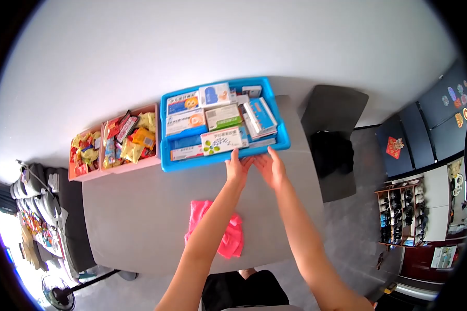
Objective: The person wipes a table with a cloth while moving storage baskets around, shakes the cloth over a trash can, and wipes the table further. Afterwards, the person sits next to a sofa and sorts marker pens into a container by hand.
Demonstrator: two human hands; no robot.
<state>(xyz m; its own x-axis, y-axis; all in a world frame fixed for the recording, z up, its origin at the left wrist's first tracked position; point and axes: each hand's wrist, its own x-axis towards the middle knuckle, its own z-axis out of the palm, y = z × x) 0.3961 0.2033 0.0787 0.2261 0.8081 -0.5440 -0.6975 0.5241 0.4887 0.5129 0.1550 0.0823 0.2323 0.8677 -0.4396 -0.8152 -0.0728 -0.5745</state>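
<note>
A blue plastic basket full of medicine boxes sits at the back of the grey table. My left hand grips its near wall, thumb up against the rim and the other fingers low, partly hidden. Just to the right, my right hand holds the same wall, its thumb at the rim and its fingers reaching toward my left hand. Among the contents are a white box with green dots, a green-and-white box and a blue-and-white box. A crumpled pink cloth lies nearer me, partly behind my left forearm.
Two pink bins of wrapped snacks stand left of the basket along the wall. A dark chair with a black item on its seat is at the table's right. Farther right is a shoe rack; a fan stands lower left.
</note>
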